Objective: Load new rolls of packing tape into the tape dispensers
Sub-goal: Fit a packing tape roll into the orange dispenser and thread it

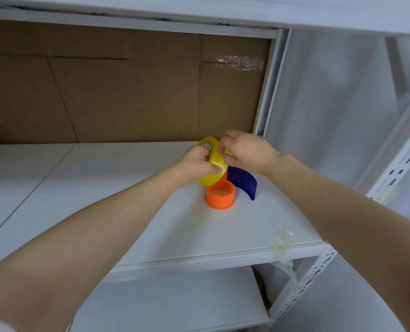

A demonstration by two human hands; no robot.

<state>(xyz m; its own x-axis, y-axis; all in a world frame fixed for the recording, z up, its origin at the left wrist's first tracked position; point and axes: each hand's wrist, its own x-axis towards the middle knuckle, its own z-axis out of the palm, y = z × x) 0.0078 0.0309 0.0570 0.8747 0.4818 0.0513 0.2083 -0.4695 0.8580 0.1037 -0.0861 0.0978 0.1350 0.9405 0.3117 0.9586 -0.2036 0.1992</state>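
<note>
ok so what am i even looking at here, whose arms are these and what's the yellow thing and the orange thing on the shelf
There is no machine here. This is one picture from a camera worn on a person's head, looking forward and down, so the two bare arms are the wearer's own. The left hand grips a yellow-tinted roll of packing tape, held over a white shelf. The right hand pinches at the roll's outer face with its fingertips, probably hunting for the tape's loose end, though the end itself is too small to see. Just in front of the roll, a small tape dispenser stands on the shelf: an orange ring with a curved blue piece beside it. Brown cardboard lines the back, and a crumpled scrap of clear tape clings to the shelf's front edge on the right.
</note>
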